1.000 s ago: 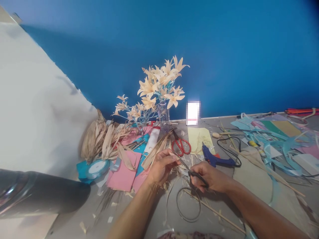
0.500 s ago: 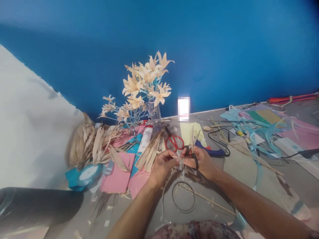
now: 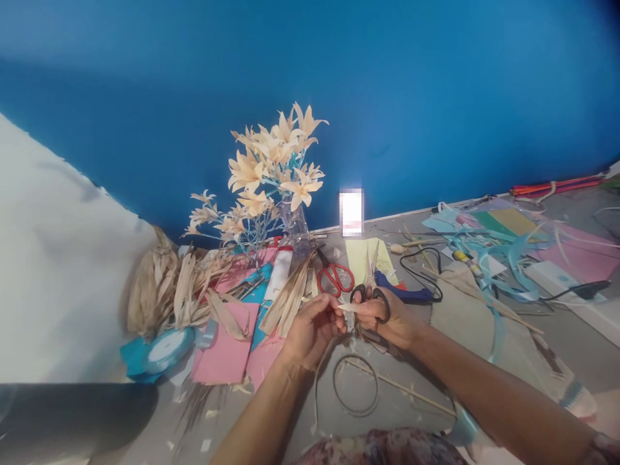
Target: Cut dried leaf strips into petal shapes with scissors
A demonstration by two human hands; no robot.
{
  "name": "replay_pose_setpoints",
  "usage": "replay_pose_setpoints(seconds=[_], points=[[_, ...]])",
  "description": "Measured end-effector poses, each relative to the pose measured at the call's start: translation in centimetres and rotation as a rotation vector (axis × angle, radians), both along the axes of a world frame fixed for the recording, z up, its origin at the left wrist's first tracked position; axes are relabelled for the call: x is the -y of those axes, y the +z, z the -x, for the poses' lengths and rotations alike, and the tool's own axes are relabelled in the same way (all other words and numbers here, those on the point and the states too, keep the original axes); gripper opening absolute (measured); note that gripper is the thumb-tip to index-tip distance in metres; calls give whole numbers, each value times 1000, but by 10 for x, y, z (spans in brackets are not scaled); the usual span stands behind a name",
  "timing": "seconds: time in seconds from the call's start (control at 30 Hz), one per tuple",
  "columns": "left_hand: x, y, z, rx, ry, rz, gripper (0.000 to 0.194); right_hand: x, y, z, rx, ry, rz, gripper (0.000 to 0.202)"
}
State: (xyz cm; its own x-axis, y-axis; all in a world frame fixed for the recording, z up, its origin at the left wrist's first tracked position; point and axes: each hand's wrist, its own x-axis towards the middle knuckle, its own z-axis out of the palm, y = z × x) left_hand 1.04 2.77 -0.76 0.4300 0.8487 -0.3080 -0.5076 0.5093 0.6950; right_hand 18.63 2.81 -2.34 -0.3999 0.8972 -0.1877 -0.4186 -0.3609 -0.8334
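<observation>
My left hand (image 3: 310,328) pinches one end of a small pale petal-like piece (image 3: 347,308). Its other end lies against the fingers of my right hand (image 3: 392,320). Black-handled scissors (image 3: 382,306) hang on the fingers of my right hand, their blades pointing up and away from me over a yellow sheet. Just beyond my hands lie red-handled scissors (image 3: 336,279) and a blue-handled tool (image 3: 404,292). Below my hands, a wire ring (image 3: 356,385) rests on the grey surface beside a thin stick.
Cream flowers (image 3: 276,152) stand in a clear vase (image 3: 296,232) by the blue wall. Dried husks (image 3: 155,281), pink sheets (image 3: 227,342) and a ribbon roll (image 3: 168,349) lie left. Light-blue ribbons (image 3: 520,265), a beige cloth and a white strip lie right.
The view has shifted slightly to the right. My left fingers have drawn a little away from the scissors, and the pale piece now shows more clearly between my hands.
</observation>
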Motion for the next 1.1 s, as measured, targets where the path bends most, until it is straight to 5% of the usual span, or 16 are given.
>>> replay_pose_setpoints(seconds=[0.17,0.3,0.47,0.63,0.77,0.9,1.1], points=[[7,8,-1,-126,-35,-30,32,4,12,5,81,14,-80,34],[-9,22,12,-393,-49,-135,32,5,24,4,256,-124,-120,29],[-82,33,14,-906,-45,-442,20,5,32,1,296,-167,-106,17],[-157,14,-10,-1094,-36,-460,14,1,27,-4,270,-187,-97,19],[-184,1,-20,-1190,-40,-462,7,-4,28,-10,278,-211,-113,24],[-172,13,-13,-1194,-26,-511,8,-6,30,-13,296,-228,-114,25],[-81,43,28,-1053,-105,-624,13,-4,29,-14,390,-233,-115,26]])
